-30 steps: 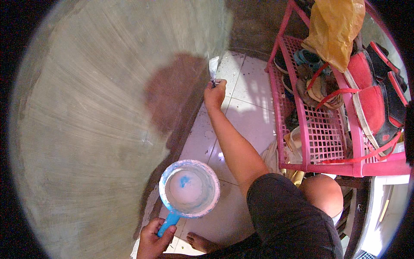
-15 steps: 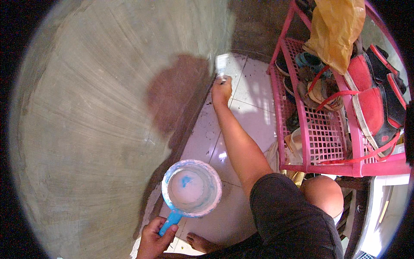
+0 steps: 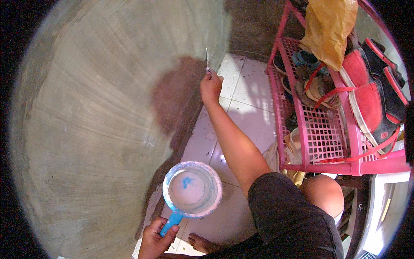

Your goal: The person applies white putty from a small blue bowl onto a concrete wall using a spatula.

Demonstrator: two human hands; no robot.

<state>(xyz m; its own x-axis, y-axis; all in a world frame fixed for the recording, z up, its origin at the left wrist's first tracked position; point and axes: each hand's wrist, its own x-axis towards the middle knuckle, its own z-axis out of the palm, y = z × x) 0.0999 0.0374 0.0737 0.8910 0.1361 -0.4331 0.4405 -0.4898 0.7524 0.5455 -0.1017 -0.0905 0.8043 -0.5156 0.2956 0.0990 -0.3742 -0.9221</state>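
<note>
My left hand grips the blue handle of a round dipper. Whitish residue coats the dipper's rim and inside, with a blue patch showing at the bottom. Farther forward, my right hand is closed around the handle of a putty knife. Its thin blade appears nearly edge-on, pointing up beside the grey wall. Whether the blade touches the wall I cannot tell. The hand's shadow falls on the wall to its left.
Along the right stands a pink rack with several shoes. A red-and-black bag with red straps and a yellow plastic bag are on it. Light tiles cover the floor beside the wall; my bare foot is below the dipper.
My right hand has moved left toward the wall and turned the putty knife, whose blade went from broadside to nearly edge-on. The left hand and dipper have hardly moved.
</note>
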